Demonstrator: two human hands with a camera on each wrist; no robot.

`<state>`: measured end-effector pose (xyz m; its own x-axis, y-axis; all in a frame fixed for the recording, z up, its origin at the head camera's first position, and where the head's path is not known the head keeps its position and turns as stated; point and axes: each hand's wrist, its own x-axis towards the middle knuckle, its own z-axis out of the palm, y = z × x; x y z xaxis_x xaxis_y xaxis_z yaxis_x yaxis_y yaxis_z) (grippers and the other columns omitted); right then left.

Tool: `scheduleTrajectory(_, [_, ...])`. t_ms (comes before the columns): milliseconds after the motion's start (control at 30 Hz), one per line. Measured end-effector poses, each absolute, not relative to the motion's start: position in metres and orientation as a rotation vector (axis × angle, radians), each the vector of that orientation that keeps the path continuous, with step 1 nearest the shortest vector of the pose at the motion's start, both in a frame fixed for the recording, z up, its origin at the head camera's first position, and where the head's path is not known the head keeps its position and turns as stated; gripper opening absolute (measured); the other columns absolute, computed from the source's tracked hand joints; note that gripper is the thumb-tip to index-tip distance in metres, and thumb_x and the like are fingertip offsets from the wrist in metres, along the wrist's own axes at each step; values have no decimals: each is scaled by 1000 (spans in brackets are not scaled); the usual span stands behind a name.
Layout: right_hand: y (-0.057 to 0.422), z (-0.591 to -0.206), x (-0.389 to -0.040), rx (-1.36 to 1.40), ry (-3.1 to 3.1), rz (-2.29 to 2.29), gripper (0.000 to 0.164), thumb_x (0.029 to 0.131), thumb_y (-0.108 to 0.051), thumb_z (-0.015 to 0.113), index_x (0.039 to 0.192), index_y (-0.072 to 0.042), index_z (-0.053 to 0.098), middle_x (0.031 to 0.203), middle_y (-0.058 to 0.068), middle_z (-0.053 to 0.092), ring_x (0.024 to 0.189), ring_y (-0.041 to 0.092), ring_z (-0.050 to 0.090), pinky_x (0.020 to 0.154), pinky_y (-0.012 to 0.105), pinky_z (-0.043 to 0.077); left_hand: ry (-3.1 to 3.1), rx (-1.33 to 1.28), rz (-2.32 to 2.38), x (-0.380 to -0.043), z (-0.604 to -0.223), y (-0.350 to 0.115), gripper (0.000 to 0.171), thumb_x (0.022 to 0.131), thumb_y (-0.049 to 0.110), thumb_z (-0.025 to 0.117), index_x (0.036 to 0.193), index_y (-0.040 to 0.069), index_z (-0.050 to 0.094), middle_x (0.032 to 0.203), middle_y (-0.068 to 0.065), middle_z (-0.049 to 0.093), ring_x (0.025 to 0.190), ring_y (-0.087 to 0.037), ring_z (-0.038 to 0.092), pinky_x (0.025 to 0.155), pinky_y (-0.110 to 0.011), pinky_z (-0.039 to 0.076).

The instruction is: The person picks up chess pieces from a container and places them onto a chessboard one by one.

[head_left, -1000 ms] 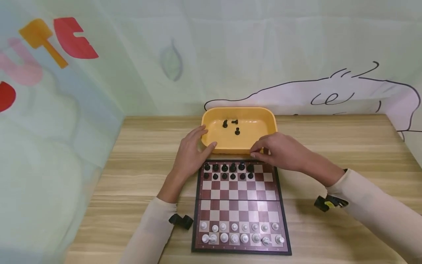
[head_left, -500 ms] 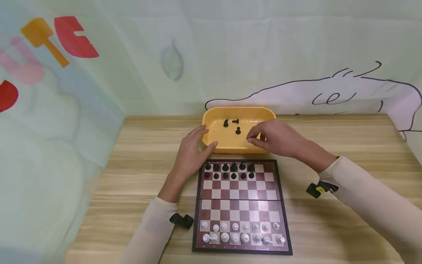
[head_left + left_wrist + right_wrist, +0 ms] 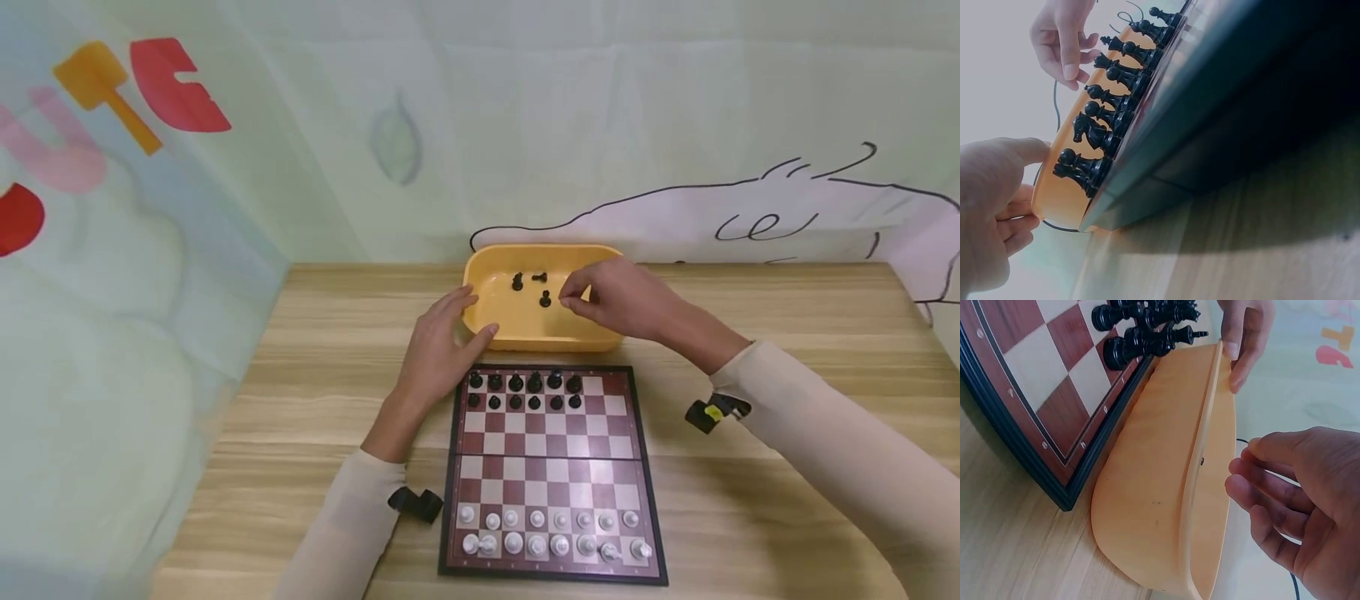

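Observation:
A yellow plastic tray (image 3: 555, 343) stands behind the chessboard (image 3: 555, 467). In it are three black chess pieces: one on its side (image 3: 539, 277), one at the left (image 3: 517, 282) and one nearer the front (image 3: 545, 299). My left hand (image 3: 438, 342) holds the tray's left end, thumb on the near rim. Above the tray's right half is my right hand (image 3: 626, 300), its thumb and forefinger close together beside the front piece. The right wrist view shows nothing between those loosely bent fingers (image 3: 1260, 487). Black pieces (image 3: 1100, 134) fill most of the board's far two rows.
White chess pieces (image 3: 558, 544) stand in two rows along the board's near edge. Two squares in each far row, at the right, bear no piece. Wooden tabletop (image 3: 322, 367) surrounds the board, and a printed cloth (image 3: 525, 125) hangs behind the tray.
My right hand has moved from the tray's near right rim up and left, over the tray's inside towards the black pieces. The left hand has stayed on the tray.

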<state>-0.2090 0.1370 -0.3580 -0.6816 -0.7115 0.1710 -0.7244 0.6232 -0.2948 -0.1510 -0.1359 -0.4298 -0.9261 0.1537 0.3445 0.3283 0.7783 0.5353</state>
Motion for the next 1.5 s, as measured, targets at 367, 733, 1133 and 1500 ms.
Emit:
scheduleTrajectory(367, [128, -360, -219, 1170, -2840, 536, 15, 91, -28, 61, 98, -19, 72, 93, -8, 69, 79, 4, 60, 68, 30, 50, -2689, -381, -879, -150, -430, -135, 59, 89, 51, 57, 129, 8, 55, 143, -5, 43, 130, -18, 35, 106, -40, 26])
scheduleTrajectory(733, [103, -360, -230, 1054, -2900, 462, 20, 91, -33, 60, 101, -19, 71, 93, -7, 68, 82, 8, 60, 71, 30, 49, -2673, -381, -894, -149, -428, -135, 58, 88, 50, 58, 128, 8, 56, 143, -5, 44, 130, -18, 35, 106, -39, 27])
scheduleTrajectory(1133, [83, -365, -244, 1000, -2947, 463, 19, 91, -31, 60, 101, -18, 70, 94, -5, 67, 81, 8, 58, 67, 28, 49, -2691, -378, -883, -148, -428, -133, 59, 89, 51, 57, 128, 7, 55, 143, -4, 44, 130, -18, 35, 106, -38, 26])
scheduleTrajectory(1500, [65, -369, -256, 761, -3005, 433, 20, 91, -32, 60, 93, -16, 71, 84, -4, 66, 60, 8, 55, 58, 27, 47, -2701, -364, -885, -149, -427, -128, 58, 89, 51, 56, 128, 9, 55, 143, -2, 44, 130, -15, 34, 106, -37, 26])
